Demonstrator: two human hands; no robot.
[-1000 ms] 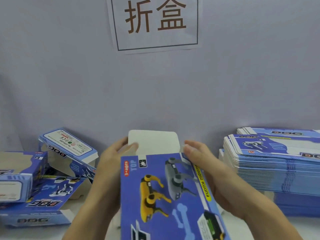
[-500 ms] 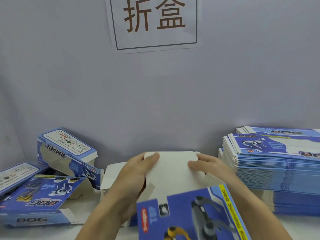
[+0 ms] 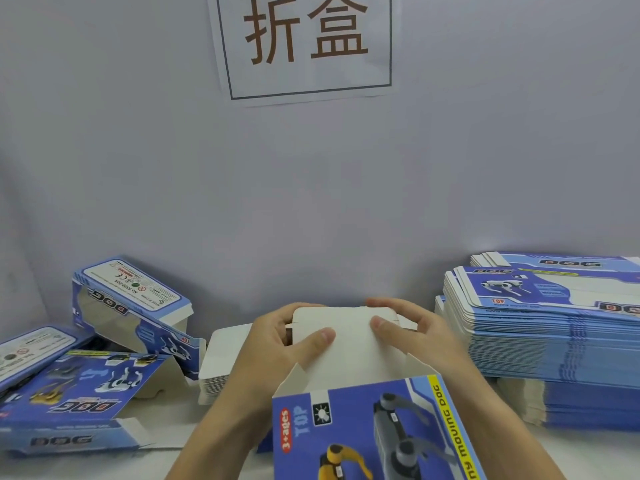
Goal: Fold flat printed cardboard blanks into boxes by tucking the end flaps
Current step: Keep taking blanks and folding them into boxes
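Blue printed cardboard fills the head view: a half-formed box [image 3: 374,434] sits near centre, its white end flap [image 3: 349,337] bent back toward the far wall. The left hand [image 3: 277,344] grips the flap's left edge, thumb pressed on its white face, fingers curled behind. The right hand [image 3: 415,334] pinches the flap's right side the same way. A tall stack of flat blanks [image 3: 554,334] stands at right. Folded boxes [image 3: 131,306] lie tumbled at left. A white paper sign [image 3: 304,46] hangs on the grey wall [image 3: 311,188].
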